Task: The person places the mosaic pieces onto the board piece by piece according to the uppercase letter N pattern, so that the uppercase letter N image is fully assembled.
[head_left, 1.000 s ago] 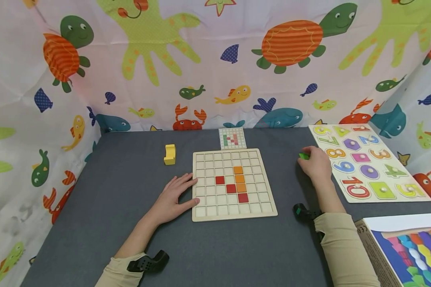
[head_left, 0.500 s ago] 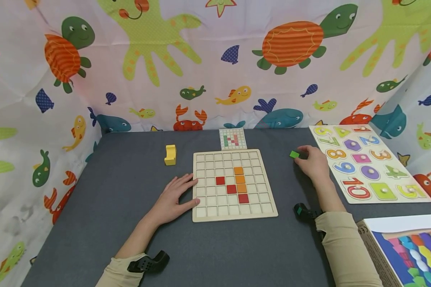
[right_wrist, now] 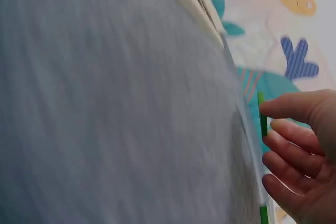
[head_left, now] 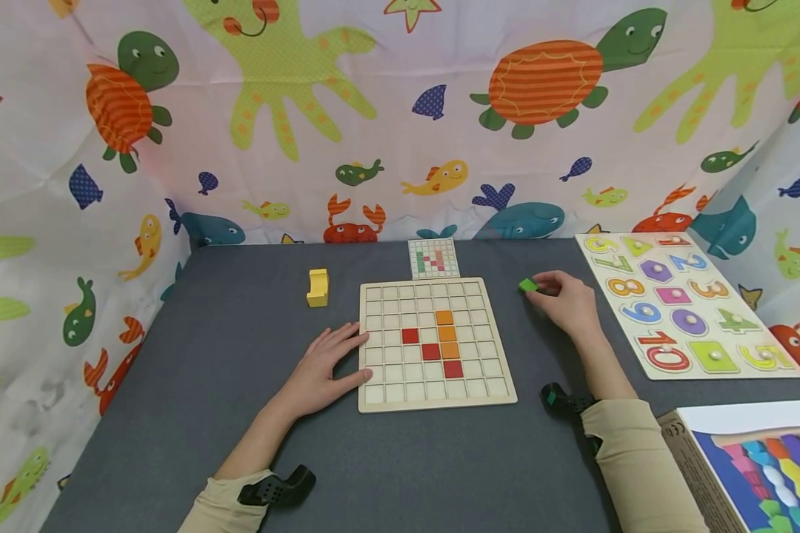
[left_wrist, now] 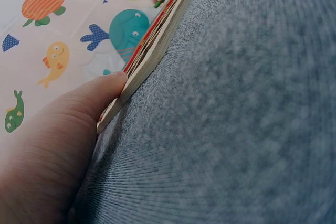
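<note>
A wooden grid board (head_left: 400, 392) lies mid-table, with several red (head_left: 410, 336) and orange tiles (head_left: 445, 334) set in its cells. My left hand (head_left: 316, 374) rests at the board's left edge, fingers and thumb touching it; in the left wrist view the thumb (left_wrist: 107, 90) lies along the board's side. Between the thumb and fingertips of my right hand (head_left: 567, 303) a green tile (head_left: 527, 285) is pinched, to the right of the board and apart from it. The right wrist view shows this green tile (right_wrist: 263, 114) edge-on, held by its side.
Behind the board lies a small pattern card (head_left: 433, 258). A yellow block (head_left: 317, 288) with a curved notch stands at the back left. On the right are a number puzzle board (head_left: 673, 311) and a box (head_left: 753, 459). A printed curtain (head_left: 400, 126) encloses the table's back and sides.
My right hand has moved left from beside the number puzzle, carrying the green tile toward the grid board. The left hand stays at the board's edge.
</note>
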